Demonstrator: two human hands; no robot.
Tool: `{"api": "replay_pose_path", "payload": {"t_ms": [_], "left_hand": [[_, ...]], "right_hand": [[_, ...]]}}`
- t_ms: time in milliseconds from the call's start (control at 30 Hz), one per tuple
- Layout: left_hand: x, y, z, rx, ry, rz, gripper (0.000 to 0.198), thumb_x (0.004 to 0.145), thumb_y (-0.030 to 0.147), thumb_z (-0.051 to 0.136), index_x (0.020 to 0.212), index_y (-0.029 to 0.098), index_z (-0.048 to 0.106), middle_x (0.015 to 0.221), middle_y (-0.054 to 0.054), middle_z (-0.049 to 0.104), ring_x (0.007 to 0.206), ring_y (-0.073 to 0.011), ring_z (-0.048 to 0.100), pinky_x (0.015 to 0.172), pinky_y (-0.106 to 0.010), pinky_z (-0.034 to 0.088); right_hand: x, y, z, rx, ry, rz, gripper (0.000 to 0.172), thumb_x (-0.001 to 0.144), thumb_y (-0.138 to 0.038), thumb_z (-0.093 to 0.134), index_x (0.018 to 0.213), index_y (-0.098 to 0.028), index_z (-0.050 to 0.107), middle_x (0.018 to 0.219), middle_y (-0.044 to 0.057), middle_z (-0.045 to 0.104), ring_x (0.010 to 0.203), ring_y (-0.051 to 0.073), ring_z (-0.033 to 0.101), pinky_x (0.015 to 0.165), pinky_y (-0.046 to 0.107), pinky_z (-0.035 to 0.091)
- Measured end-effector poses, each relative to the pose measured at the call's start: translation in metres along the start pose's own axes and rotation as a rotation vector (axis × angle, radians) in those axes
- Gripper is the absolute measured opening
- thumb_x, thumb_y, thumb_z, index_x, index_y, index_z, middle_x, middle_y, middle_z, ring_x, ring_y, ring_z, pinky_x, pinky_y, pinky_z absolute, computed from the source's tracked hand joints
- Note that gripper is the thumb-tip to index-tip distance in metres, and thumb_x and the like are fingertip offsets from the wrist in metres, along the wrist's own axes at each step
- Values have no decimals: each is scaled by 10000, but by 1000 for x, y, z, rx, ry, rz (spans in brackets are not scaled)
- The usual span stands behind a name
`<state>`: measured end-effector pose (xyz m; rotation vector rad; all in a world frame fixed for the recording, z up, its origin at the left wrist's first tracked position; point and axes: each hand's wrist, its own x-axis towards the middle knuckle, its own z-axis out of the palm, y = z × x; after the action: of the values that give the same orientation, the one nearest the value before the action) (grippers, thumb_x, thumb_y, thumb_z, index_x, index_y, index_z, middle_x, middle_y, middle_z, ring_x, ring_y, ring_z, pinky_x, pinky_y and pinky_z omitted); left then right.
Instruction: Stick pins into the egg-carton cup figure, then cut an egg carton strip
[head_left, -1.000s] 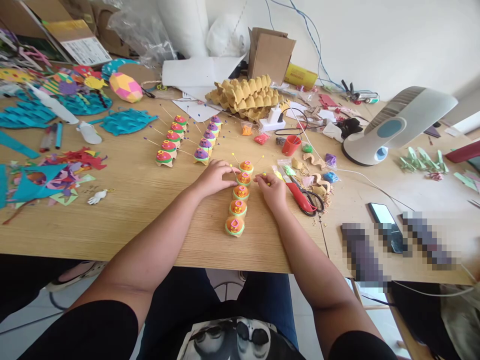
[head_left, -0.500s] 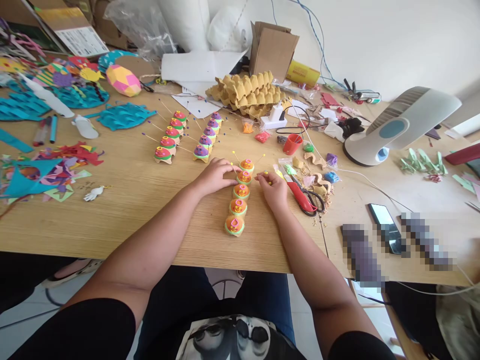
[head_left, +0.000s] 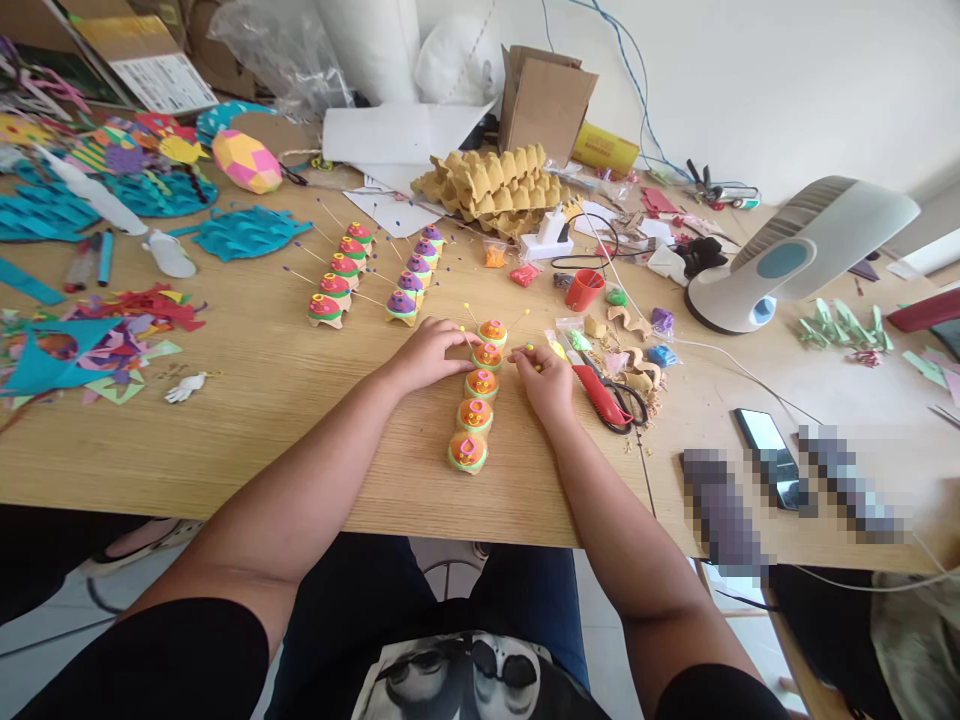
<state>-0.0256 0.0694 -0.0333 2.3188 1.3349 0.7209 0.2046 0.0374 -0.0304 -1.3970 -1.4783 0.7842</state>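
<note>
Orange strip (head_left: 475, 413) points lengthwise away — hands: left (head_left: 429, 356) parted against it, right (head_left: 547, 383) pinching sticks (head_left: 530, 348).

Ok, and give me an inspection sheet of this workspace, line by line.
Surface: wooden table, with a seam on the right.
Job's things: orange row of five domes in front of the person; red row and purple row beyond.
Clutter: scissors, paper scraps, stacked egg trays.
Grip: left hand at the orange row, hold unclear; right hand pinches small yellow-tipped pieces.
Cables: blue cables against the wall; black cable by the white power strip.
Surroundings: white appliance on the right, cardboard box behind.
</note>
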Motion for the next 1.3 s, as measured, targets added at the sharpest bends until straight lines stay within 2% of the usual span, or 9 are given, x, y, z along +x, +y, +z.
{"api": "replay_pose_path", "payload": {"t_ms": [567,833,1000,1300], "left_hand": [[0,-4,2,4,-11,30,454,823,483,718,1235,294,710,991,-58,664,1034,-272,546,968,-380,415],[1,-6,3,14,-7,55,437,832,447,731,1224,253,712,1033,-62,680,1045,-267,559,967,-380,416],[0,-10,6,16,12,83,432,836,429,739,1222,236,708,1036,-64,686,1040,-263,560,957,-376,421],[-1,-8,6,9,15,106,380,853,404,728,1196,241,705,1021,-55,688,1012,-252,570,928,-373,423]], "right_hand": [[0,4,2,-10,-15,-31,219,842,-359,614,837,-198,762,892,41,776,807,188,667,774,313,504],[7,-12,-1,-38,-42,86,169,820,-314,619,776,-191,727,822,22,772,784,175,663,767,296,489],[10,-15,0,-61,-55,101,124,785,-290,636,754,-188,700,790,16,755,752,169,661,724,285,477],[-1,-8,3,-19,7,67,156,798,-304,602,780,-183,698,806,31,738,676,138,556,649,266,439]]}}
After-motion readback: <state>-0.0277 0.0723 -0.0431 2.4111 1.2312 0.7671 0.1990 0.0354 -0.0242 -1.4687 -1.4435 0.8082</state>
